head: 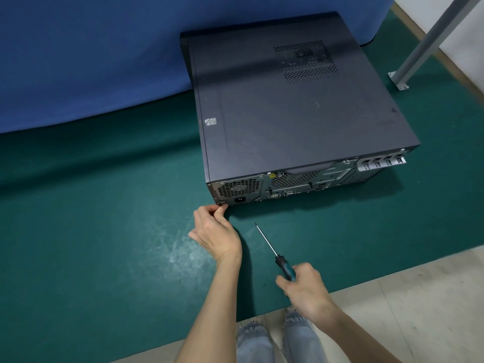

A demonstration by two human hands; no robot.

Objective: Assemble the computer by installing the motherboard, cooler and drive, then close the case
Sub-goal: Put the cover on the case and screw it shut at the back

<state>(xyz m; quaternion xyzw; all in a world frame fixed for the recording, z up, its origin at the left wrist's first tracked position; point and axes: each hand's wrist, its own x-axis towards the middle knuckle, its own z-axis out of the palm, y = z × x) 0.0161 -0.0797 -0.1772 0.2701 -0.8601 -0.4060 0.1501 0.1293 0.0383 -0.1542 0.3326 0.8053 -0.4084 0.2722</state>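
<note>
The left hand (216,231) has its thumb and curled fingers pinched on a small metal piece (222,203) at the lower left corner of the rear panel (288,183); the piece is too small to identify. The right hand (306,286), at 5 o'clock from the left and well apart from it, is wrapped round the teal and black handle of a screwdriver (269,247). The screwdriver's thin steel shaft points to 11 o'clock with its tip in the air, short of the case.

The computer case (288,113) lies flat at 12 o'clock from the hands. Its dark grey side panel is on and faces up, matt and scuffed, with a perforated vent (306,61) toward 1 o'clock and a torn silver sticker (210,121) near its left edge. The bare metal rear panel faces the person, with the honeycomb power supply grille (239,188) at its left and the slot covers (379,162) at its right.

The case rests on a dark green mat (104,231), smooth and scratched pale at 9 o'clock. A pale speckled floor (406,297) borders the mat at 5 o'clock. Frayed jeans hems (275,326) show at 6 o'clock. Blue cloth (91,61) drapes behind the case from 9 to 12 o'clock, and a grey metal post (429,40) with a bolted foot stands at 2 o'clock.
</note>
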